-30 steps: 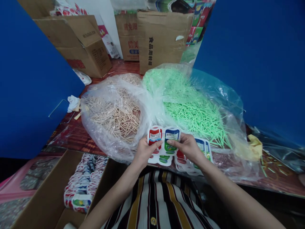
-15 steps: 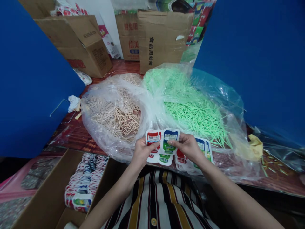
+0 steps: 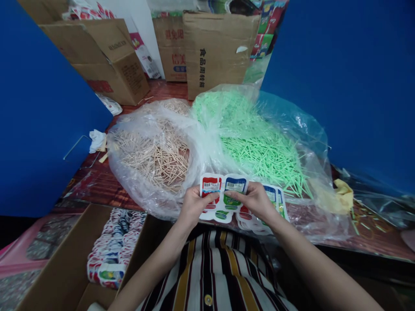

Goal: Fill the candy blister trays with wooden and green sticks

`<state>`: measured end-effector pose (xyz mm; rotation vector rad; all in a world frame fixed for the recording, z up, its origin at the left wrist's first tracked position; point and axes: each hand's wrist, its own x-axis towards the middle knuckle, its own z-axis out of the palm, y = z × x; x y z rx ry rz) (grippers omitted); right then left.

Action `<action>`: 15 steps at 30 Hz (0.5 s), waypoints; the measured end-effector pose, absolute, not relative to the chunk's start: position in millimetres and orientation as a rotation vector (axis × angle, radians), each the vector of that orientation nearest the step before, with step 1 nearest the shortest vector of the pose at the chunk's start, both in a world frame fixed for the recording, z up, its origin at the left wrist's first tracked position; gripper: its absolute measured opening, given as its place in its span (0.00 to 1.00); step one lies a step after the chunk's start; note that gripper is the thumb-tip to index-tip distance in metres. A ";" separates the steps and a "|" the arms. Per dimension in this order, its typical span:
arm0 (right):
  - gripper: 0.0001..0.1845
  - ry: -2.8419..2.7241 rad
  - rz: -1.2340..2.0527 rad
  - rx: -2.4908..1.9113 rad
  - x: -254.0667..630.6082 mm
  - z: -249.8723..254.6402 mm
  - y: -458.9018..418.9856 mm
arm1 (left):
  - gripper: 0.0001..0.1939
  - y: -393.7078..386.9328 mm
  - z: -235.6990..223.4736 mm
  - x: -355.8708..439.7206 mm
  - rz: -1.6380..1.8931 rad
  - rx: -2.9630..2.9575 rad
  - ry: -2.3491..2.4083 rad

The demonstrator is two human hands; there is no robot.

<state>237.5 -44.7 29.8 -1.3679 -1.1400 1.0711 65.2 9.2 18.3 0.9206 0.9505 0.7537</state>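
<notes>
Reddish, streaky tabletop [image 3: 113, 183]; both hands [image 3: 192, 207] pinched closed on flat, round-cornered printed cards [image 3: 211, 185].

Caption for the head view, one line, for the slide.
Left hand and right hand hold printed cards before bags of beige sticks and green sticks.

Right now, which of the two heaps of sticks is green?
The green heap is the one on the right, just beyond the right hand; the beige heap lies to its left.
</notes>
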 end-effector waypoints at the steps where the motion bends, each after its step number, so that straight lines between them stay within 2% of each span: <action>1: 0.10 -1.212 0.951 -1.393 238.7 30.2 -46.8 | 0.12 9.6 18.5 65.2 0.788 0.995 0.952; 5: 0.09 -1.666 0.345 -1.275 247.8 30.1 -61.9 | 0.08 9.6 20.6 61.9 1.066 1.401 0.796; 8: 0.12 -1.845 0.017 -1.081 254.5 27.8 -71.4 | 0.10 8.3 20.3 58.3 1.205 1.553 0.630; 12: 0.12 -1.816 -0.186 -0.961 258.6 27.7 -74.0 | 0.12 7.7 16.5 57.0 1.278 1.663 0.537; 15: 0.10 -1.831 -0.159 -0.935 258.7 33.2 -76.1 | 0.12 7.4 16.3 57.8 1.297 1.755 0.519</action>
